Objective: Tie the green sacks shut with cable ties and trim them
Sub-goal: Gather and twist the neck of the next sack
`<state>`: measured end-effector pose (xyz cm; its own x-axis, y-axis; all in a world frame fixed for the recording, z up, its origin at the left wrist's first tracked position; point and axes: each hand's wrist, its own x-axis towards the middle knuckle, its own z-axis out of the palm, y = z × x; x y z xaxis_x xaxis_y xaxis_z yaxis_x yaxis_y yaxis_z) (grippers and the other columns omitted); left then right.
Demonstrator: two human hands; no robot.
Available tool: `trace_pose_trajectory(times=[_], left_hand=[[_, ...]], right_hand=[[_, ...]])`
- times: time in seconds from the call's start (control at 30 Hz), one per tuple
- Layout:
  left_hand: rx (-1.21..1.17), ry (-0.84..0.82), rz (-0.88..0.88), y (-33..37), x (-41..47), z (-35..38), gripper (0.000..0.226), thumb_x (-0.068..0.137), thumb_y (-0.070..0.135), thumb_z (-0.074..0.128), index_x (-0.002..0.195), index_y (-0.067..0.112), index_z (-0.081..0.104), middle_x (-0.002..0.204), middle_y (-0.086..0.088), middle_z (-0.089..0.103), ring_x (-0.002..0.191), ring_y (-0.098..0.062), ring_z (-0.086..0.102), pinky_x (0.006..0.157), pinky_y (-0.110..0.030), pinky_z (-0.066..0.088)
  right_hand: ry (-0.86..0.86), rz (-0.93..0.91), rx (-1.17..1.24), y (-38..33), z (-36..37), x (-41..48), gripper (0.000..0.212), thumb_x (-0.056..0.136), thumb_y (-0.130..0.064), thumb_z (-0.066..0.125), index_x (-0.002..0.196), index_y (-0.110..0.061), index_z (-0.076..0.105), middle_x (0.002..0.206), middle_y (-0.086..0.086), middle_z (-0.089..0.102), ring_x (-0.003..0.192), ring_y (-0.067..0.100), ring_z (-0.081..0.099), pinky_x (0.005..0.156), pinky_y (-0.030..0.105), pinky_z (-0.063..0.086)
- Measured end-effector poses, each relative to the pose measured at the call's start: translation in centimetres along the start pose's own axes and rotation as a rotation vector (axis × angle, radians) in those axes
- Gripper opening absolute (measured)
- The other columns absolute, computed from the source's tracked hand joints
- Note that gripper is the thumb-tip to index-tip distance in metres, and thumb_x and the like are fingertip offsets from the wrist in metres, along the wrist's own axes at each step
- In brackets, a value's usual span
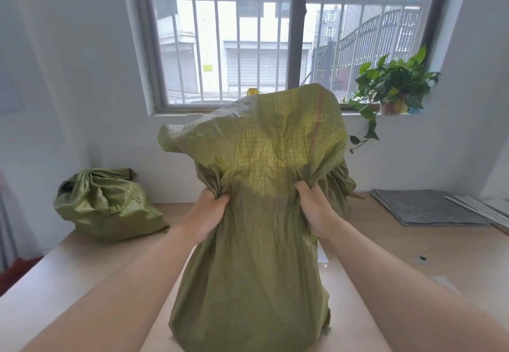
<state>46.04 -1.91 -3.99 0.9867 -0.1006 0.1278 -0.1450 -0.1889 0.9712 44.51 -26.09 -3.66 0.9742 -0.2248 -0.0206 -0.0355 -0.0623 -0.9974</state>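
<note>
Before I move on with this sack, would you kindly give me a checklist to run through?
1. Left hand has a grip on the sack: ok.
2. Right hand has a grip on it too: ok.
3. Top gathered into one bunch: not ok, cloth spreads flat between the hands.
4. Tie around the top: not ok, none shows.
5. Ties within reach: cannot tell; the white strips far right may be them.
6. Second sack tied: cannot tell.

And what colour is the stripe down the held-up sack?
Faded red stripe on the green sack, seen best in the head view.
</note>
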Motion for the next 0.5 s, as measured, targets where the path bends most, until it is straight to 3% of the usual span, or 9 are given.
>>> trace_pose_trajectory(times=[0.1,0.17,0.27,0.33,0.4,0.5], left_hand=[[-0.015,-0.008,-0.013,0.1,-0.3,0.2,0.042,0.105,0.010,0.042,0.143,0.023,0.052,0.128,0.004,0.065,0.119,-0.017,0.061,0.104,-0.037,0.048],[-0.085,-0.006,-0.064,0.2,-0.4,0.2,0.033,0.105,0.013,0.046,0.134,0.022,0.059,0.122,0.001,0.070,0.113,-0.018,0.066,0.096,-0.034,0.052],[-0.178,-0.033,-0.094,0.1,-0.5,0.2,0.026,0.099,0.027,0.067,0.125,0.022,0.066,0.117,0.002,0.076,0.110,-0.017,0.071,0.096,-0.034,0.055],[-0.132,-0.035,-0.076,-0.1,-0.3,0.2,0.040,0.088,0.033,0.082,0.124,0.024,0.067,0.116,0.005,0.076,0.109,-0.013,0.072,0.099,-0.035,0.055],[-0.089,-0.006,-0.073,-0.2,-0.3,0.4,0.056,0.077,0.035,0.090,0.126,0.022,0.067,0.117,0.006,0.076,0.109,-0.014,0.071,0.100,-0.037,0.055],[-0.084,0.020,-0.069,-0.1,-0.4,0.7,0.058,0.081,0.028,0.087,0.134,0.019,0.065,0.121,0.004,0.074,0.113,-0.016,0.069,0.105,-0.041,0.053]], right_hand=[[-0.063,-0.058,-0.004,0.2,0.2,-0.2,0.066,0.086,-0.042,0.076,0.140,-0.027,0.040,0.127,-0.005,0.064,0.118,0.020,0.063,0.109,0.049,0.048],[-0.089,-0.059,-0.034,0.2,0.2,-0.4,0.082,0.079,-0.035,0.087,0.144,-0.023,0.039,0.130,-0.002,0.064,0.119,0.022,0.063,0.109,0.049,0.049],[-0.105,-0.053,-0.035,0.1,0.3,-0.9,0.062,0.081,-0.021,0.088,0.130,-0.020,0.048,0.122,-0.001,0.067,0.113,0.019,0.065,0.103,0.044,0.053],[-0.091,-0.053,-0.044,0.0,0.5,-1.1,0.066,0.077,-0.027,0.090,0.130,-0.015,0.052,0.121,0.001,0.069,0.111,0.020,0.067,0.100,0.045,0.055],[-0.079,-0.054,-0.078,0.2,0.8,-1.1,0.084,0.066,-0.044,0.092,0.134,-0.013,0.054,0.122,0.001,0.070,0.111,0.022,0.068,0.100,0.047,0.056],[-0.062,-0.064,-0.085,0.9,0.9,-0.4,0.084,0.067,-0.051,0.088,0.134,-0.014,0.055,0.122,0.000,0.070,0.111,0.022,0.068,0.101,0.046,0.056]])
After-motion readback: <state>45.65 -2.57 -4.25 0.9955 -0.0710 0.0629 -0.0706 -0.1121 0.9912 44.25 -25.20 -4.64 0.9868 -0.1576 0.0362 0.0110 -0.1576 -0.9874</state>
